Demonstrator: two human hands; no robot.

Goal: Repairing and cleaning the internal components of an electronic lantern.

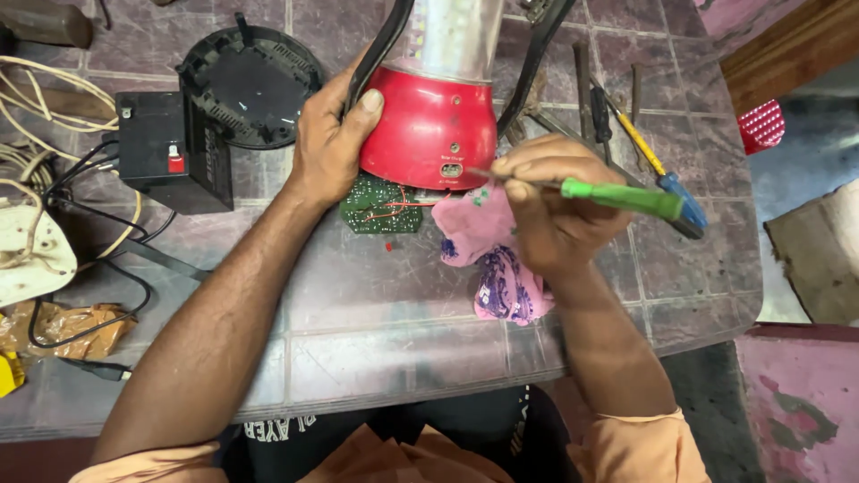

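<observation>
So I've got one red lantern sitting on the table, up near the far middle, with its clear tube pointing away from me and two black straps running up either side. My left hand is wrapped around its left side, thumb pressed on the red shell. My right hand is closed on one green-handled screwdriver, and the tip is right at the little port on the lantern's front. Just below the lantern there's one green circuit board with thin red wires, and one pink cloth lying under my right hand. To the left: one black battery and one round black cover touching it, plus one white plastic piece and loose cables. To the right, several more tools, one with a blue and yellow handle.
</observation>
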